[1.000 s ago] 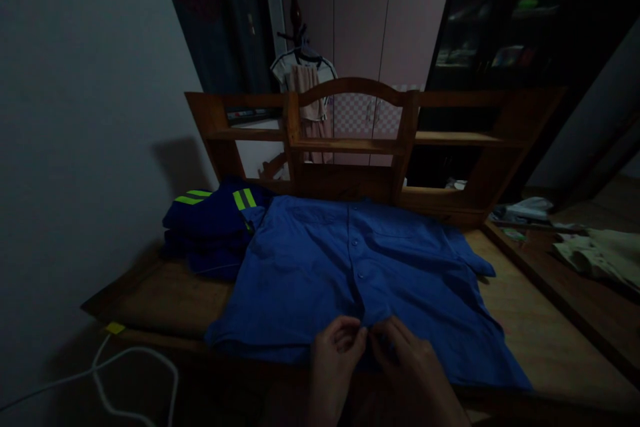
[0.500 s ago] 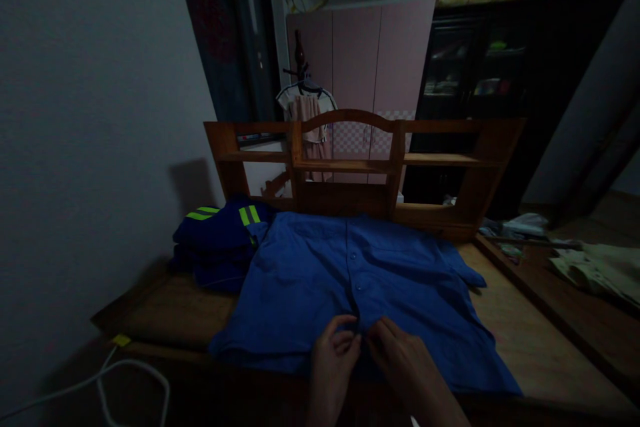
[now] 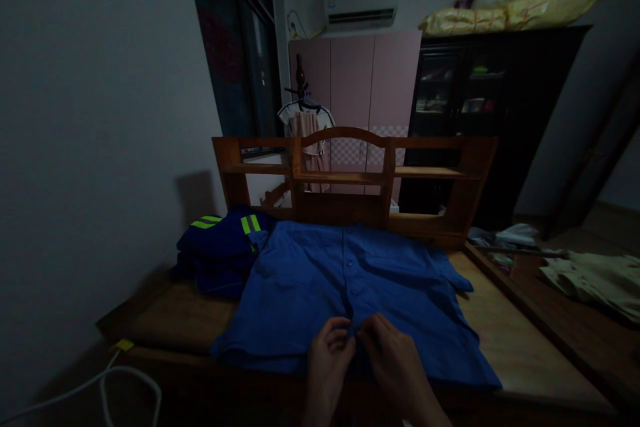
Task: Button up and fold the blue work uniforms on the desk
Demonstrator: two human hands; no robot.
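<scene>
A blue button-up shirt (image 3: pixel 320 287) lies spread flat on a wooden surface (image 3: pixel 175 317), its button line running down the middle. My left hand (image 3: pixel 327 353) and my right hand (image 3: pixel 387 353) meet at the shirt's near hem, right on that button line. The fingers of both hands are curled and pinch the fabric there, fingertips almost touching each other.
A dark blue garment with yellow-green stripes (image 3: pixel 220 243) sits folded at the shirt's left. A wooden shelf frame (image 3: pixel 350 177) stands behind. A white cable (image 3: pixel 100 383) trails at lower left. Pale cloth (image 3: pixel 595 277) lies at right, with cabinets behind.
The view has tilted upward, so the shirt and hands sit lower in the picture and more of the room shows. Both hands stay pinched at the shirt's near hem.
</scene>
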